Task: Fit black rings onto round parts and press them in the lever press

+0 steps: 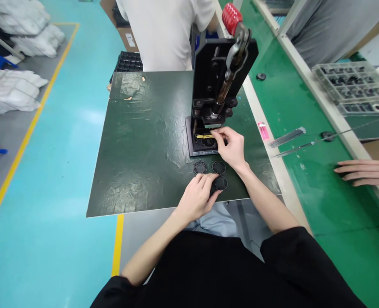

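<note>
A black toggle press (208, 81) with a red handle (232, 19) stands on a dark green board (138, 141). My right hand (232, 147) reaches into the press from the right, thumb and forefinger pinched over its fixture; what they hold, if anything, is hidden. A yellow strip (204, 136) lies across the fixture beside those fingertips. In front of the press, my left hand (197, 196) grips a round black plastic disc (221, 183) by its edge. Two similar discs, one at left (200, 167) and one at right (219, 167), lie flat between that hand and the press.
Right of the board runs a green conveyor (304, 179) with bundles of thin metal strips (287, 137) and a pink item (263, 131). Another person's hand (367, 171) rests at its far side, near a clear parts box (352, 81). A person in white (163, 34) is beyond the board.
</note>
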### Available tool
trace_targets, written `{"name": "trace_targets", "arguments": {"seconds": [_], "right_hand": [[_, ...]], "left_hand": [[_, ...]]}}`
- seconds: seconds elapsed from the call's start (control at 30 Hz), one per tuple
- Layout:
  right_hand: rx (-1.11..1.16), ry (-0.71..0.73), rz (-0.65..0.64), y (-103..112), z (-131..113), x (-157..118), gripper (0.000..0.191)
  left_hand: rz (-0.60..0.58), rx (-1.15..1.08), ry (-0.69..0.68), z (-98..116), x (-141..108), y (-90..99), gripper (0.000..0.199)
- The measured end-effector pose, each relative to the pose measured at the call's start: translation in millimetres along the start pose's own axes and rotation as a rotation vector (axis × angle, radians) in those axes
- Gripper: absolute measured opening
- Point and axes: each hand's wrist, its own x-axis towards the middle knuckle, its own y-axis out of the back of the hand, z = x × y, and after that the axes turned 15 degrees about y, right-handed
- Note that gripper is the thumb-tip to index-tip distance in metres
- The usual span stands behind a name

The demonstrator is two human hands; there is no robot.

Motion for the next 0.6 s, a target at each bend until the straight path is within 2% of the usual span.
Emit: {"name": "trace_targets", "arguments": {"seconds": [0.07, 0.13, 0.27, 0.37, 0.47, 0.6], "right_hand": [[0.073, -0.02, 0.149, 9.1, -7.9, -9.0, 0.033], [0.135, -0.069, 0.21, 22.8, -21.1, -26.2, 0.031], [0.166, -0.249, 0.094, 46.9, -49.6, -77.8, 0.031], [0.11, -0.292, 0.0, 51.3, -59.0, -108.2, 0.031], [0.056, -0.244, -0.045, 47.6, -59.2, -116.5, 0.029], [-0.002, -0.186, -0.079, 42.7, -58.6, -109.9, 0.029]], "left_hand": [[-0.005, -0.006, 0.002, -0.4, 0.6, 0.6, 0.039], [-0.002, -0.008, 0.001, -0.7, 1.1, 1.2, 0.039], [-0.004, -0.025, 0.007, -2.2, 1.4, 1.4, 0.039], [-0.023, -0.04, 0.025, -3.6, 0.9, 1.0, 0.041], [-0.027, -0.052, 0.038, -4.4, 0.2, 0.6, 0.041], [-0.041, -0.062, 0.039, -4.7, -0.3, 0.0, 0.041]]}}
